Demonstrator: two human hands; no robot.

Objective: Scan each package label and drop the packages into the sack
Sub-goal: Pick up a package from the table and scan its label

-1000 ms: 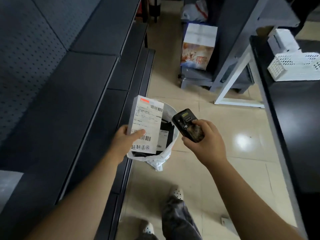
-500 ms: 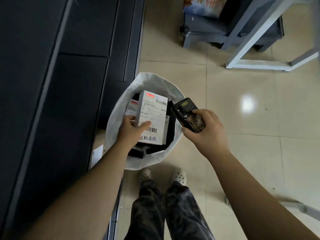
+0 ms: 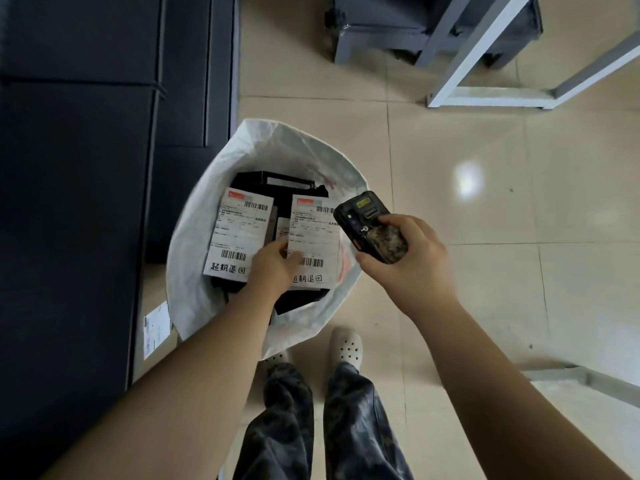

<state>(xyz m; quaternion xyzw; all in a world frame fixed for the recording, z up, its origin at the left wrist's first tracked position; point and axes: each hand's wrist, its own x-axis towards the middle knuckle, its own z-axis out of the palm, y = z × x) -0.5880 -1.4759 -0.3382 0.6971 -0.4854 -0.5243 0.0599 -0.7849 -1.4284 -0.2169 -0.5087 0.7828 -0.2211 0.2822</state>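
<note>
Nearest the camera, two patterned trouser legs [image 3: 322, 424] end in white perforated clogs [image 3: 345, 346] on beige floor tiles [image 3: 450, 150], toes against the base of a white woven sack [image 3: 194, 237]. Over the sack's open mouth, left hand [image 3: 273, 266] pinches a black package with white shipping label [image 3: 313, 242] by its lower left edge, thumb on the label; right hand [image 3: 407, 258] just beside it, fingers curled round a handheld scanner [image 3: 370, 225]. Deeper inside lies a second labelled package [image 3: 239, 237] among black parcels; beyond, grey cart base [image 3: 377, 32] and white frame [image 3: 485, 98].
</note>
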